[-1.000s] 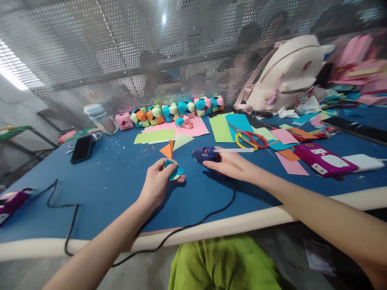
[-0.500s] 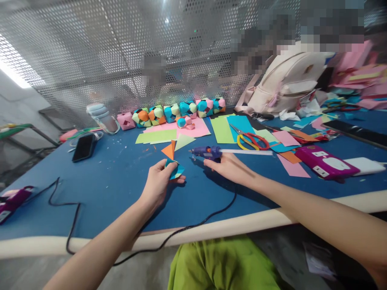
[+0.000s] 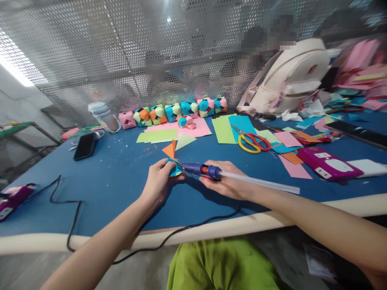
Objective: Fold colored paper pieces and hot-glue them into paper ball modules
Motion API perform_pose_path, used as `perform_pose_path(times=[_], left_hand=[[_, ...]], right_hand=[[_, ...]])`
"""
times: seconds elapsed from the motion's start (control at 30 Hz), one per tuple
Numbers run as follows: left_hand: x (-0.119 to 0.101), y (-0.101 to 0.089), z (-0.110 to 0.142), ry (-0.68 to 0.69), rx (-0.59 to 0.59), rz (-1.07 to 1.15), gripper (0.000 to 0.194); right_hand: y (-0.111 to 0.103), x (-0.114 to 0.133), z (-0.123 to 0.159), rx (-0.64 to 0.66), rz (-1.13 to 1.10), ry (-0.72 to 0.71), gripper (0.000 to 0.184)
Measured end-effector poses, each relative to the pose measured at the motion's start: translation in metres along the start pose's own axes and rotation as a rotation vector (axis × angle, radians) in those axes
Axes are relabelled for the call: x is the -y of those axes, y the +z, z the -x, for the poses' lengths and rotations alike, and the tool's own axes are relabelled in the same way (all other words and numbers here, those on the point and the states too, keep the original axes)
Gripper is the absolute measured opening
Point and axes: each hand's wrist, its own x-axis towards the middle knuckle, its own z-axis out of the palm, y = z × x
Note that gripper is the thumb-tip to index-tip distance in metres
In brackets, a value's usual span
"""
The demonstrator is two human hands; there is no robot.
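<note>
My left hand [image 3: 157,183] is closed round a small folded paper piece [image 3: 174,169], teal and pale green, held just above the blue table [image 3: 115,177]. My right hand [image 3: 228,181] grips a blue glue gun [image 3: 199,169] with a clear glue stick [image 3: 260,183] poking out of its back. The gun's nozzle touches the paper piece. Its black cord [image 3: 187,227] trails over the table's front edge. An orange folded triangle [image 3: 168,150] and a pale green one [image 3: 184,140] lie just beyond my hands.
A row of folded paper cubes [image 3: 178,109] lines the perforated metal screen. Coloured sheets [image 3: 223,129], scissors [image 3: 252,141], a magenta power strip [image 3: 328,167], a phone [image 3: 84,146], a bottle [image 3: 102,117] and a cream backpack [image 3: 290,78] lie around. A second cord [image 3: 65,201] crosses the left.
My right hand picked the glue gun up off the table and swung it left, bringing its nozzle to the paper piece. My left hand stayed in place.
</note>
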Motion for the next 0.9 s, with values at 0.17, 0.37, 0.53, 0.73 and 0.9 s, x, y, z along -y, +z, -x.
perform_pose_path(times=[0.17, 0.37, 0.53, 0.73, 0.9], left_hand=[[-0.0005, 0.0002, 0.0018, 0.004, 0.029, 0.013, 0.009], [0.0018, -0.0010, 0.0022, 0.057, 0.053, -0.102, 0.014], [0.0034, -0.0015, 0.0032, 0.106, 0.032, -0.162, 0.016], [0.0070, -0.0043, 0.0002, 0.167, 0.014, -0.278, 0.017], [0.0084, -0.0056, -0.0009, 0.187, -0.008, -0.328, 0.017]], right_hand=[[-0.0002, 0.0010, -0.0012, -0.011, 0.046, 0.038, 0.015], [0.0007, 0.0019, -0.0007, -0.009, 0.124, 0.037, 0.013], [0.0024, 0.0011, 0.0024, 0.000, 0.203, 0.008, 0.015], [0.0048, 0.0019, 0.0033, -0.013, 0.250, -0.045, 0.018], [0.0054, 0.0010, 0.0048, -0.003, 0.296, -0.050, 0.019]])
